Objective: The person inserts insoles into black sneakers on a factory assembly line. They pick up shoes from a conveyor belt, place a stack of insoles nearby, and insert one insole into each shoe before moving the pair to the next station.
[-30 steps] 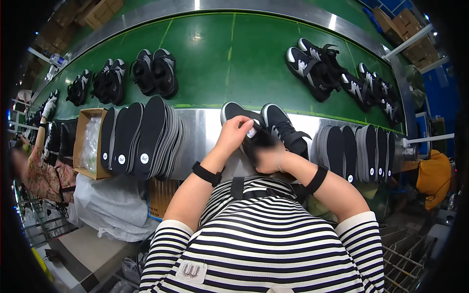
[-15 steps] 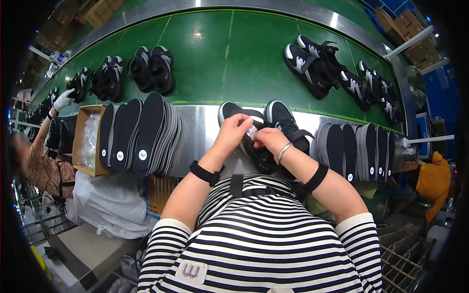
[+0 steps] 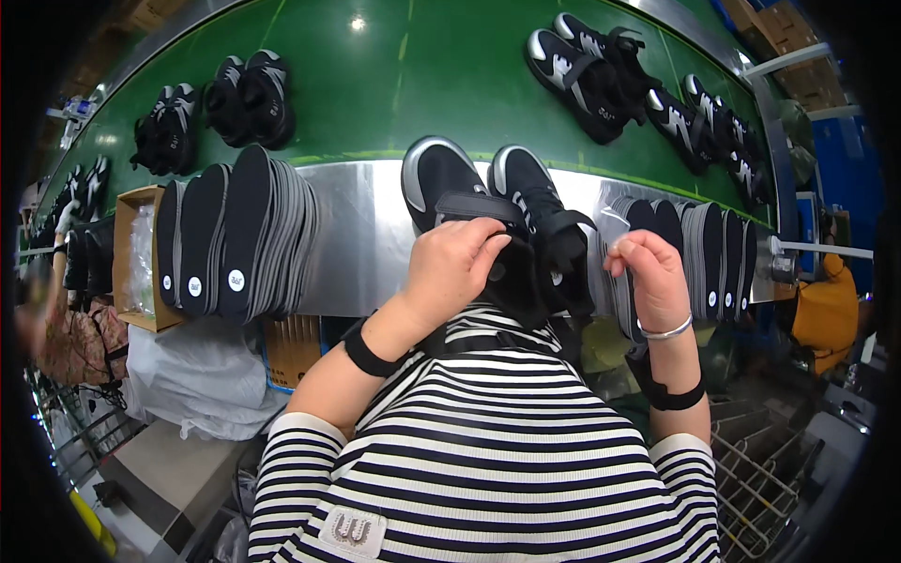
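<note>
Green conveyor belt [image 3: 375, 103] runs across the far side, with a steel surface [image 3: 361, 235] along its near edge. Black shoes sit on the belt in pairs, one pair up left [image 3: 249, 94] and more up right [image 3: 587, 61]. Stacks of dark insoles stand on edge on the steel, one to my left [image 3: 230, 239] and one to my right [image 3: 699, 249], with a cardboard box [image 3: 131, 258] beside the left one.

Pair of black shoes with grey-white soles in front of me, toes pointing away, heels at the near edge of the steel. My left hand [image 3: 450, 267] is on the left shoe [image 3: 436, 183] — fingers curled over the strap and the opening, closed on the upper. I cannot tell whether anything else is pinched under them. My right hand [image 3: 652, 277] is lifted just beside the right shoe [image 3: 540, 202], fingers loosely bent and part open, holding nothing that I can make out.

Progress, as a judgement: both shoes are still on the steel, not on the belt, so this pair looks unfinished. The left shoe is the one being worked at the opening; the right shoe's strap stands loose and open. Whether insoles are already inside either shoe is hidden by my hand and the uppers.
</note>
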A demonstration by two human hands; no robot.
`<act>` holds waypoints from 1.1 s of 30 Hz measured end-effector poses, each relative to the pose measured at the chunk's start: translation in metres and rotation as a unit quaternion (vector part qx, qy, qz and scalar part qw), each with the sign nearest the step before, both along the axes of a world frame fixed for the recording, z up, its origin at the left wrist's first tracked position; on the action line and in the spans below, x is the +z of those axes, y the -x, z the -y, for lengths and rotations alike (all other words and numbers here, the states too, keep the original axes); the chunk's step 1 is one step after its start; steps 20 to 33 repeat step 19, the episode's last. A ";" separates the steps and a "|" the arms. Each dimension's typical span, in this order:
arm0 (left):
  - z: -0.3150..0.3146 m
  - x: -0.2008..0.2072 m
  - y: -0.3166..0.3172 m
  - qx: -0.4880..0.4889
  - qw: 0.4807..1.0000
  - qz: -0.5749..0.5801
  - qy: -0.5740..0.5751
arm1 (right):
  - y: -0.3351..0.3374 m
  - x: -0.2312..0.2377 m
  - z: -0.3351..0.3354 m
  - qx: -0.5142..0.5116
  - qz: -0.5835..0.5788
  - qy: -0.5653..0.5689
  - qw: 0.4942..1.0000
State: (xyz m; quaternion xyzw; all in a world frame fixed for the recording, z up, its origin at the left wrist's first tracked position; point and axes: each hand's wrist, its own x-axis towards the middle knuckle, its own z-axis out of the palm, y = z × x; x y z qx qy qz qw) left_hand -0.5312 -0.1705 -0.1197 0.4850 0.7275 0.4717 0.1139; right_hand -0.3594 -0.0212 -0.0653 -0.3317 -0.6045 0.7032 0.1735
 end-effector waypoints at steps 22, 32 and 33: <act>-0.008 0.027 -0.010 -0.160 0.953 0.243 0.086 | 0.016 -0.033 0.035 0.152 0.040 -0.402 0.902; -0.008 0.027 -0.010 -0.160 0.953 0.243 0.086 | 0.016 -0.033 0.035 0.152 0.040 -0.402 0.902; -0.008 0.027 -0.010 -0.160 0.953 0.243 0.086 | 0.016 -0.033 0.035 0.152 0.040 -0.402 0.902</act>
